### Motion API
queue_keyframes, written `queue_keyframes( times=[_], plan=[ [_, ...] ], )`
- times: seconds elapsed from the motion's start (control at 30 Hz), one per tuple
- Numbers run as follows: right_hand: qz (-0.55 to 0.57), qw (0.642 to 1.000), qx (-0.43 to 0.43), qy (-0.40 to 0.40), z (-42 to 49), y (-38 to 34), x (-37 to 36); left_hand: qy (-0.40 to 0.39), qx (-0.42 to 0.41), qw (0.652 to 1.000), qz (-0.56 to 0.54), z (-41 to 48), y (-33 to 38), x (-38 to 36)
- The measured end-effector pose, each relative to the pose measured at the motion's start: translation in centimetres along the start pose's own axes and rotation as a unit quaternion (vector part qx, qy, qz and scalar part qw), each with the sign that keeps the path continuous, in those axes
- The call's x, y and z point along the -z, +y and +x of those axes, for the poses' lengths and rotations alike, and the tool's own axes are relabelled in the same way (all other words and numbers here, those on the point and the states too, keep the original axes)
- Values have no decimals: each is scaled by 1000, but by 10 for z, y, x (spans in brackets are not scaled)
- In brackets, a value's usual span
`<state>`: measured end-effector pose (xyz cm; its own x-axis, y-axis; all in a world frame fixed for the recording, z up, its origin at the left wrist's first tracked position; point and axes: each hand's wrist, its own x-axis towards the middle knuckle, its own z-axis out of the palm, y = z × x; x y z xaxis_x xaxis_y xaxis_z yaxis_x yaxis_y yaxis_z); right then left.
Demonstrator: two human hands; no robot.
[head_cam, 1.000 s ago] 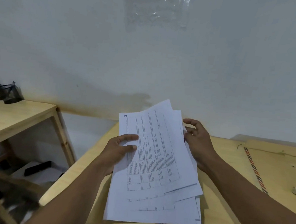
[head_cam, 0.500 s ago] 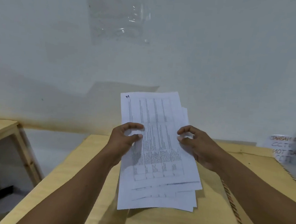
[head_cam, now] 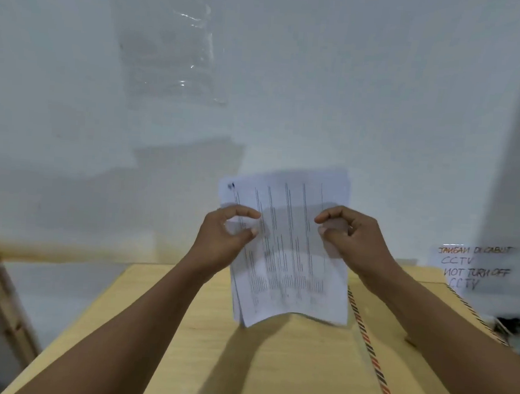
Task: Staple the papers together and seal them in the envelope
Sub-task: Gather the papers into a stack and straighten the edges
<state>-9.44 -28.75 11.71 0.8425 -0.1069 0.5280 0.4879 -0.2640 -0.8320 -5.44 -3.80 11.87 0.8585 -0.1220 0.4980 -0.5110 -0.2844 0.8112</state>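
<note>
Head view: the fanned papers (head_cam: 288,254) now stand upright and squared, lower edge on the table (head_cam: 241,364), pinched between the left hand (head_cam: 222,240) and right hand (head_cam: 351,237) fingers; stapling probably comes next, with the envelope (head_cam: 374,352) just beside the right wrist.

Light wooden table (head_cam: 241,364); striped-edge brown envelope (head_cam: 420,346) flat on right part

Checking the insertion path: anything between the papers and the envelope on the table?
Nothing visible. Both hands hold the papers upright on the table; the envelope lies flat just right of them, under the right forearm.
</note>
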Motion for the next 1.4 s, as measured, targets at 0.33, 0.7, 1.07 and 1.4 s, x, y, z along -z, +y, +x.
queue_keyframes(
  times=[0.33,0.7,1.07,1.4],
  plan=[
    [5,999,-14,32,-7,16,-9,53,24,998,-29,-14,-3,-20],
    [-22,996,-33,78,-18,38,-11,116,6,992,43,-28,-12,-50],
    [-93,993,9,78,-21,42,-11,102,-2,991,87,-30,-26,-53],
    [-89,994,19,69,-20,36,-8,118,-9,991,55,-29,-18,-45]
  ],
)
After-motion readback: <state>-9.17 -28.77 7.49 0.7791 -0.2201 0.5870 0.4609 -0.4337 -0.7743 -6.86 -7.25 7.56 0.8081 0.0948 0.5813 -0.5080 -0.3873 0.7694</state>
